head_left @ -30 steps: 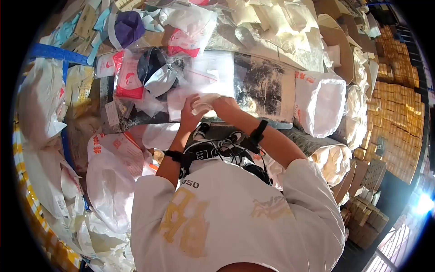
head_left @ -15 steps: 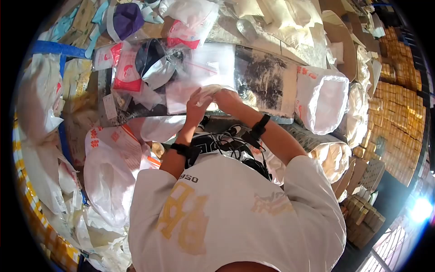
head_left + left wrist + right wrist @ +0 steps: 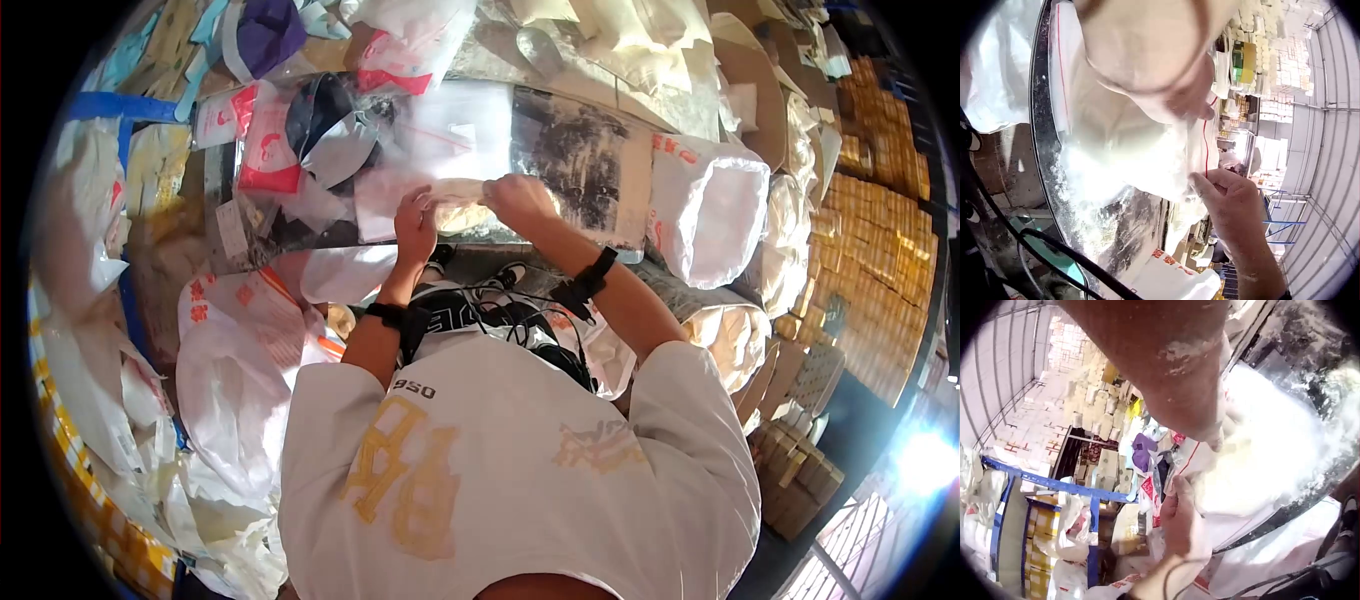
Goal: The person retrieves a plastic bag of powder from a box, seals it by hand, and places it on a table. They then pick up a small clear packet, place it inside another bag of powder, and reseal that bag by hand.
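Packets and flat bags crowd the table near the held bag.

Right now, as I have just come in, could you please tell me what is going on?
A person's left hand and right hand hold a red-lined clear plastic bag at opposite ends of its lined edge. Pale contents show inside, and the bag is over a black, powder-smeared tabletop. I cannot tell whether the bag is sealed.

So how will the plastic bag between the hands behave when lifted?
The plastic bag would probably flop and sag, as its film looks thin between the left hand and right hand. Its pale, apparently powdery filling would likely shift downward. If dusted like the worktop, it might feel slippery.
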`<act>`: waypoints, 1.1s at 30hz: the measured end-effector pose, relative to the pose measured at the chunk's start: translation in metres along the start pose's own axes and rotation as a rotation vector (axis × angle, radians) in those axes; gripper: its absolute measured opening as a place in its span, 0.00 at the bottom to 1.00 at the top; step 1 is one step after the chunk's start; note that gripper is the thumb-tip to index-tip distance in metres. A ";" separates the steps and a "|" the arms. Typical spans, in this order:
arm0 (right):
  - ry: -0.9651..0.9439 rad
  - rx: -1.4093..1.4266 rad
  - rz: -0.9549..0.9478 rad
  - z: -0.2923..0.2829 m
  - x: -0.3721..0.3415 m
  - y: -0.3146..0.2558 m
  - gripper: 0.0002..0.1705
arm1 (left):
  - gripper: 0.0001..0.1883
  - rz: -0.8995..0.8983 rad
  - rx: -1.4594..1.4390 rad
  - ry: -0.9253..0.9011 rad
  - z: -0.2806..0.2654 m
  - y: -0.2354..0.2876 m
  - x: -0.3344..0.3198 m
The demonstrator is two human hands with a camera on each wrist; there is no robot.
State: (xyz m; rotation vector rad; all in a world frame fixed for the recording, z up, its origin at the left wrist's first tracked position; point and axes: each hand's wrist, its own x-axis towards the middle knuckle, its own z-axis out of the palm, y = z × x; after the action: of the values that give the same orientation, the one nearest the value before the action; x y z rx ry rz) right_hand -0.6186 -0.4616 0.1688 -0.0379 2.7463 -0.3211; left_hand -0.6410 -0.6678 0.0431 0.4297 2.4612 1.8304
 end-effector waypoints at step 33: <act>-0.063 1.879 -0.198 0.118 0.034 0.017 0.30 | 0.21 -0.302 -0.345 -0.082 -0.019 0.008 0.001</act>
State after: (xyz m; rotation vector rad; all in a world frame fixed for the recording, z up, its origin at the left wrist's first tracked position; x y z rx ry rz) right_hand -0.6064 -0.4731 0.0457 0.1646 1.3699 -2.5128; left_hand -0.6438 -0.6835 0.0570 0.1037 1.9704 1.9977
